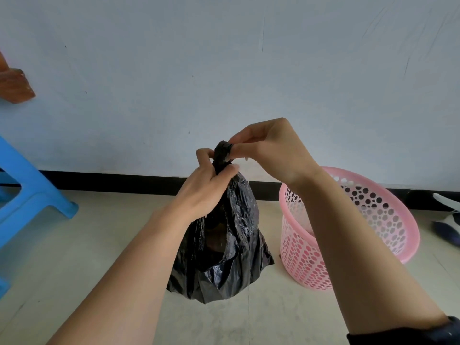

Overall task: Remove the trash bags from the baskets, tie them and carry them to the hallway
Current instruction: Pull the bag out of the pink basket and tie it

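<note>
Pale blue-grey wall fills the back of the room, with a black baseboard running along its foot and light floor tiles below. Both bare forearms reach out over the tiles, meeting at the top of a black trash bag in the middle of the space.

The left hand comes up from the lower left, back of the hand toward us, its fingers curled tight round the gathered neck of the bag. Just above it the right hand arches over with the wrist bent down, thumb and fingertips pinching the twisted black end that sticks up out of the left fist. So both hands are clamped on the plastic, one directly over the other. The bag hangs full and crumpled beneath them; whether its bottom touches the floor I cannot tell.

A pink perforated basket stands on the tiles just right of the bag, partly behind the right forearm. A dark sleeve shows at that arm's lower edge. Well off to the left stands a blue plastic stool.
</note>
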